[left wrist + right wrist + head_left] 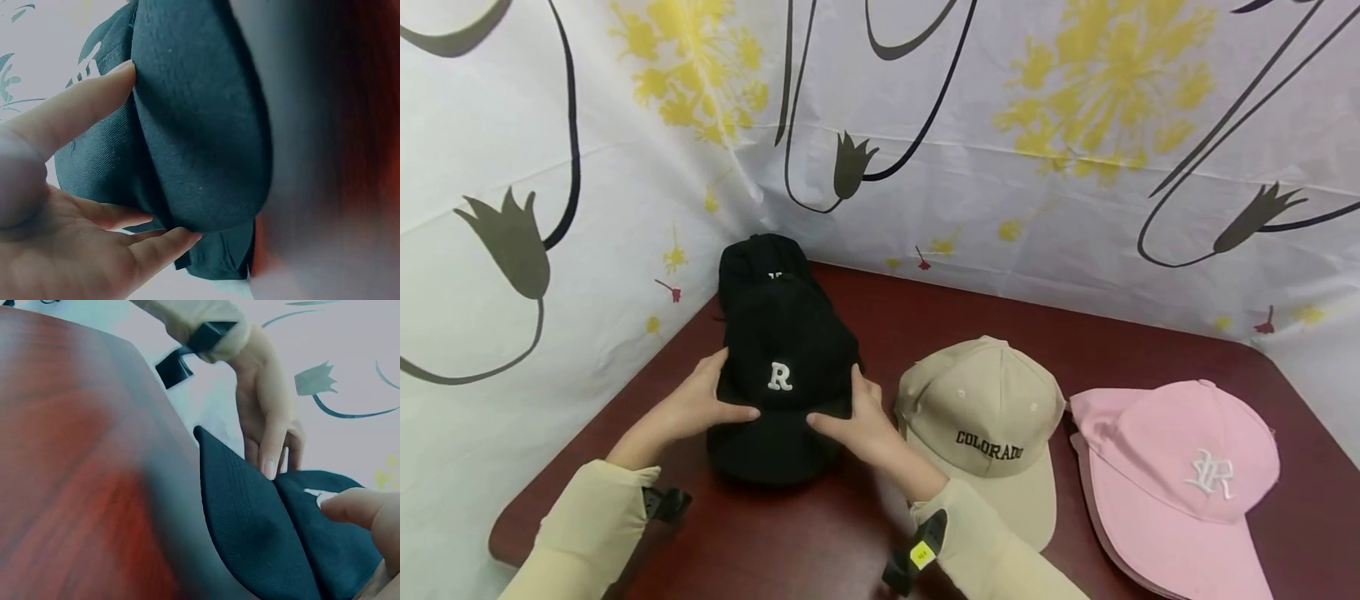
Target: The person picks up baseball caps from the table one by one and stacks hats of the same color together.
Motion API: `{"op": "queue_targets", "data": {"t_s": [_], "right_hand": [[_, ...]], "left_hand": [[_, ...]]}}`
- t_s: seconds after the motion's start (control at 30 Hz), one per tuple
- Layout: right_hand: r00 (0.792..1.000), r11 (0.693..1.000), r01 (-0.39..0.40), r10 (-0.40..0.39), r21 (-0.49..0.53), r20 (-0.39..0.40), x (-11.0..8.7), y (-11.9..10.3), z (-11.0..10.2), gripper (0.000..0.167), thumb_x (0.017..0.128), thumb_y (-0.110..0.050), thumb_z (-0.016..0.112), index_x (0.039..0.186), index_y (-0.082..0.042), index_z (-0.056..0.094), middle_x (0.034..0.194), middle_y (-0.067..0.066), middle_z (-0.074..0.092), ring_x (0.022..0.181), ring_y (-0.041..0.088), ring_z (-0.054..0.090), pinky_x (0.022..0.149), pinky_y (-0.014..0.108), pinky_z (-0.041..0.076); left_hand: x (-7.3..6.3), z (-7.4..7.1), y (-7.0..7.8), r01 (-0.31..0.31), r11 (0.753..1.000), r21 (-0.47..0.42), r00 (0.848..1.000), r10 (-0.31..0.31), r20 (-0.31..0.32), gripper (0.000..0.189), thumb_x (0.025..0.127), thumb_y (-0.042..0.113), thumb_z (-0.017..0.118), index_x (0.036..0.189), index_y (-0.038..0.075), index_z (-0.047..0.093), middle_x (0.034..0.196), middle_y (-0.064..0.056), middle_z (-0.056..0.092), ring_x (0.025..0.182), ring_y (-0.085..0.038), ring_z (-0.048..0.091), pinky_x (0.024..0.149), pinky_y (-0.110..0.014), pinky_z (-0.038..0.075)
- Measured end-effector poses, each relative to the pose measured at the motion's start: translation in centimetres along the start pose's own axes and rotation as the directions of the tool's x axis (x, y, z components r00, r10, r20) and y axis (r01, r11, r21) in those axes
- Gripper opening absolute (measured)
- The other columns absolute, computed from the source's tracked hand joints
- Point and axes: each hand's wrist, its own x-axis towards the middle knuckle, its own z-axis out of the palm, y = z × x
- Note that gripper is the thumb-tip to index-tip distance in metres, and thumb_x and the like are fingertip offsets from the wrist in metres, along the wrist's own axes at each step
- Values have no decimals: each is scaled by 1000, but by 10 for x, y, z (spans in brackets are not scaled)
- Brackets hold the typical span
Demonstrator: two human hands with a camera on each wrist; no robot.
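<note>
The black cap with the white R [782, 379] is held from both sides near the front edge of the dark red table [820, 550]: the left hand [688, 408] is curled round its left side with the thumb laid across the base of the crown, and the right hand [857, 417] grips its right side in the same way. Judged from this hold, an even grip from both sides should be kept, so that the crown is not crushed and the brim [206, 125] stays flat. Just right of this cap a beige COLORADO cap [985, 417] is seen, close enough to be nudged by the right wrist; further right lies a pink cap [1180, 467]. Behind the held cap, and touching it, a second black cap [760, 258] is set against the flowered backdrop [1075, 167].
</note>
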Motion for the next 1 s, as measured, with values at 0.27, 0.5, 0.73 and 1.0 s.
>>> {"op": "queue_targets", "data": {"t_s": [0.27, 0.5, 0.73, 1.0], "right_hand": [[999, 999, -39, 40, -16, 23, -10, 10, -3, 93, 81, -30, 66, 146, 2, 6, 146, 27, 8, 133, 37, 13, 103, 49, 22], [999, 999, -33, 34, -27, 15, -15, 20, 0, 94, 80, -28, 66, 143, 7, 7, 144, 32, 10, 133, 40, 12, 103, 50, 20], [1000, 999, -21, 22, -25, 14, -18, 28, 0, 94, 81, -28, 65, 143, 8, 5, 146, 29, 10, 134, 39, 11, 104, 51, 18], [999, 999, -51, 51, -14, -15, -21, 30, 2, 93, 79, -27, 66, 143, 8, 8, 146, 31, 5, 135, 39, 4, 105, 52, 15]], "left_hand": [[2, 9, 1, 47, 998, 36, 993, -50, 110, 104, 75, 28, 75, 137, -19, 6, 140, -38, 11, 129, -48, 12, 100, -59, 17], [7, 17, -2, 49, 995, 86, 983, -63, 171, 103, 74, 27, 75, 135, -22, 8, 137, -41, 16, 127, -49, 16, 100, -58, 20], [9, 24, -4, -14, 997, 72, 984, 1, 178, 101, 73, 24, 77, 139, -16, 11, 137, -37, 22, 126, -48, 19, 98, -59, 22], [8, 25, -2, -63, 992, 106, 981, 43, 187, 100, 72, 24, 77, 137, -18, 14, 135, -39, 26, 125, -49, 24, 99, -57, 24]]}}
